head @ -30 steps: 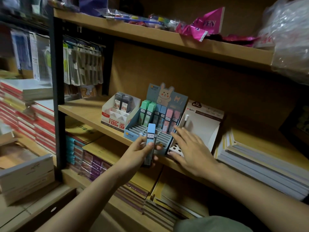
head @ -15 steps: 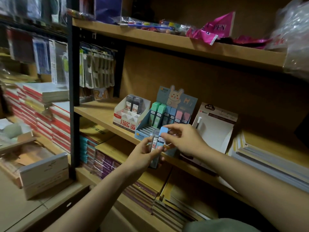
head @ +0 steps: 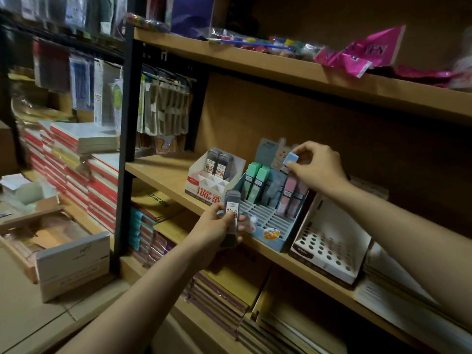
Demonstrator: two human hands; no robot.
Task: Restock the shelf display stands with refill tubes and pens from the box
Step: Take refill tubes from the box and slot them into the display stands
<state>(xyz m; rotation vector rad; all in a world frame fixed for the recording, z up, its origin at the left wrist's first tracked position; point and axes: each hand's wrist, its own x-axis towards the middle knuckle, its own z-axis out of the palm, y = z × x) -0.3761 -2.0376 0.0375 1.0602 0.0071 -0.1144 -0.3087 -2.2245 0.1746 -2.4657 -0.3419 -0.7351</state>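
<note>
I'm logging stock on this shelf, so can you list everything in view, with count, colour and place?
blue stand: one, blue with rabbit card, middle shelf.
green tubes: two, back row of blue stand, left.
pink tubes: about two, back row, right.
blue tube: one, light blue, pinched above the stand.
dark tube: at least one, dark grey, held in front of the shelf edge.
white stand: one, white and red, left of blue stand, two dark tubes inside.
pen stand: one, white, holed, right of blue stand, no pens seen.
notebooks: stacks, red and white, far left.
pink packets: several, top shelf.
left hand: grips dark tube.
right hand: pinches blue tube.
</note>
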